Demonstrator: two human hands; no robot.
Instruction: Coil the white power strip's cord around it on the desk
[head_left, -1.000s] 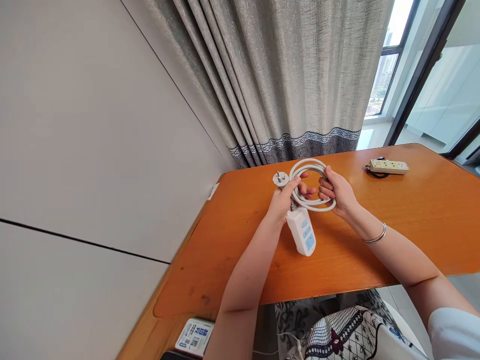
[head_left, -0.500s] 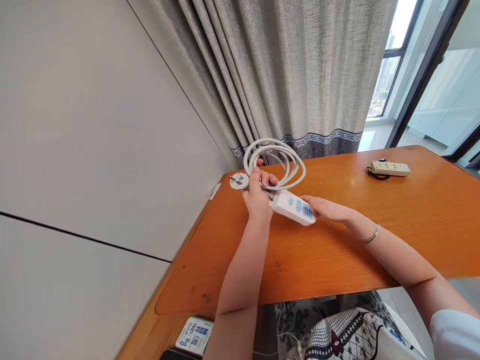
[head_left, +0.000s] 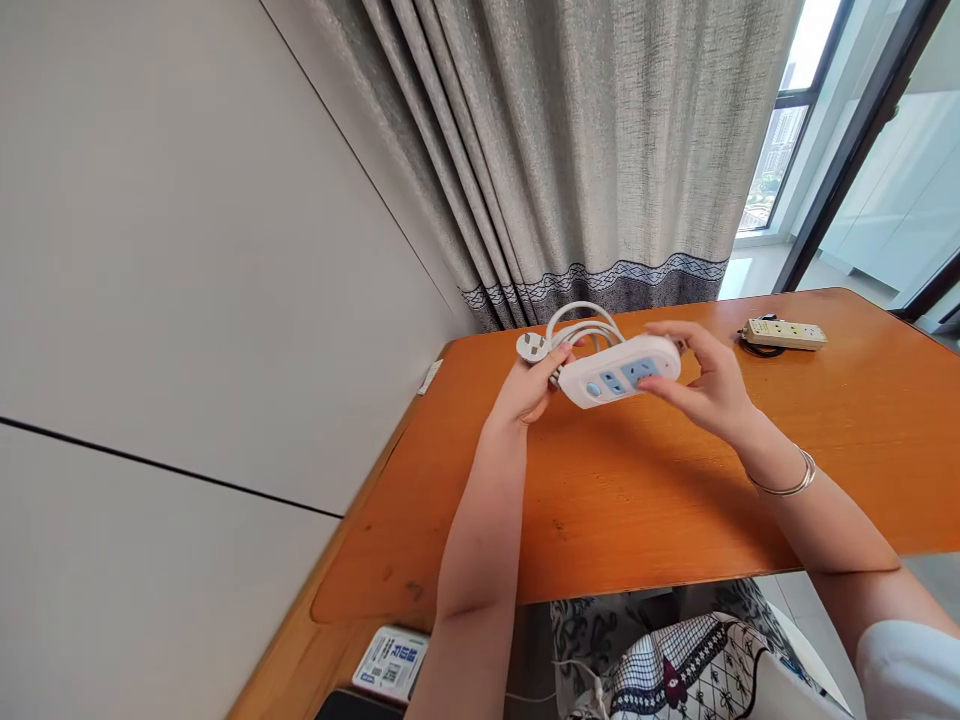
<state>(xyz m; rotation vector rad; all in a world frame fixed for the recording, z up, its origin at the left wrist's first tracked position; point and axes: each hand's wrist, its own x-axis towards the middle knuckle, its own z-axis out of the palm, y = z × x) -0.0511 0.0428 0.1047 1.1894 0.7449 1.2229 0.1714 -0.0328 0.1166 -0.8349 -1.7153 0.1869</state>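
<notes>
Left hand [head_left: 529, 392] closed on coiled white cord [head_left: 583, 322] beside its plug [head_left: 532, 347]; right hand [head_left: 709, 385] pinches far end of white power strip [head_left: 619, 371], held just above orange table [head_left: 675, 500]. Best keep the coil gripped tight so loops don't spring loose. Second power strip [head_left: 786, 333] lies well apart, far right; curtain [head_left: 600, 150] behind; nothing blocking

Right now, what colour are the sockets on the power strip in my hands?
Light blue, set in the white power strip; the head view shows it.
</notes>
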